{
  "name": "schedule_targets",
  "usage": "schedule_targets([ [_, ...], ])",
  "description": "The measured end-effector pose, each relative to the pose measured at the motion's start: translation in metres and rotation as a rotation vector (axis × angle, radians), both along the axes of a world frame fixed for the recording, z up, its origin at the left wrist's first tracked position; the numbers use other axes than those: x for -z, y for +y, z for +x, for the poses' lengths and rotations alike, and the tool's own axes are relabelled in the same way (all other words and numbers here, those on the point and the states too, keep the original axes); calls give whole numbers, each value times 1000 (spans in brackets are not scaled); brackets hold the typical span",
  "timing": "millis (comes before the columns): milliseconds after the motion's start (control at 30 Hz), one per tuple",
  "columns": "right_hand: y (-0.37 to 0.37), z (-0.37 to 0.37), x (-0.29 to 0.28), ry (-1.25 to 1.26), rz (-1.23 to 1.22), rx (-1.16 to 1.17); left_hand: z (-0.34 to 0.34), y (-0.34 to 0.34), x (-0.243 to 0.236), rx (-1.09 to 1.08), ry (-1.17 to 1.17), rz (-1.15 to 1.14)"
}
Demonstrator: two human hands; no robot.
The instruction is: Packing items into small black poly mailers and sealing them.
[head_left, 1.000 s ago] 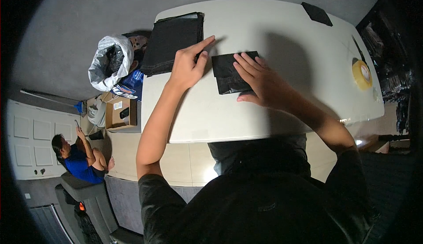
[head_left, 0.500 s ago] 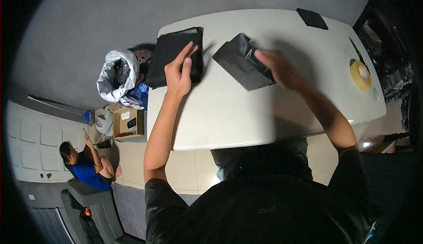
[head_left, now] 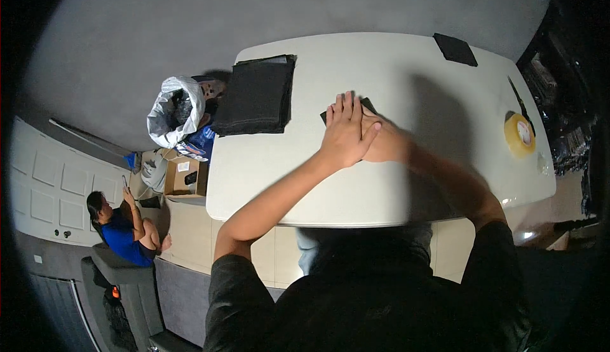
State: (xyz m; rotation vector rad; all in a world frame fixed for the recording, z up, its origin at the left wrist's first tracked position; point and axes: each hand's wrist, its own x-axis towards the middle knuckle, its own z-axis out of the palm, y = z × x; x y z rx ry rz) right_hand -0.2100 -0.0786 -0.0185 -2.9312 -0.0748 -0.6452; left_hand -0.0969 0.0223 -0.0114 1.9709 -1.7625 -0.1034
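A small black sheet or bag [head_left: 368,105] lies on the white table, seemingly folded, with only its corners showing past my hands. My left hand [head_left: 346,133] is open and rests flat across my right hand, fingers stretched toward the far side. Underneath it, my right hand [head_left: 386,141] lies over the black piece, its back showing and its fingers hidden by the left. To the left sits a thick stack of black sheets or bags [head_left: 257,94], which neither hand touches.
At the table's [head_left: 305,193] far right edge lies a single black piece [head_left: 455,49]. A yellowish tape roll [head_left: 520,134] and a thin dark tool [head_left: 518,98] are on the right. Left of the table stand a silver-lined bag [head_left: 171,112] and a cardboard box [head_left: 185,177]. A person [head_left: 126,228] sits far left.
My left hand has left the stack and come to rest over my right hand. The black piece, spread out and lifted at one side before, is now smaller and pressed under both hands.
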Motion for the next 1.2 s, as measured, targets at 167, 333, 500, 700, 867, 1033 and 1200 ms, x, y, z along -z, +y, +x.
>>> schedule_targets([
  [167, -3, -1, -3, 74, 25, -53, -3, 3, 0, -5, -37, 31],
  [333, -3, -2, -2, 86, 91, -22, -2, -2, -6, -4, -55, 62],
  [500, -2, -1, -3, 81, 148, 40, -3, -2, -7, 27, -28, 29],
  [700, -5, -2, -3, 54, 153, 68, 22, 1, -25, 46, 267, -49],
  [867, -83, -7, -31, 69, 459, 75, 67, 24, -49, -137, 22, -83],
  [1033, -73, -12, -20, 52, 349, 112, 64, 33, -27, -142, -17, -19],
  [1200, -98, -9, -37, 263, 678, 32, 77, 6, -35, -42, 691, 71],
])
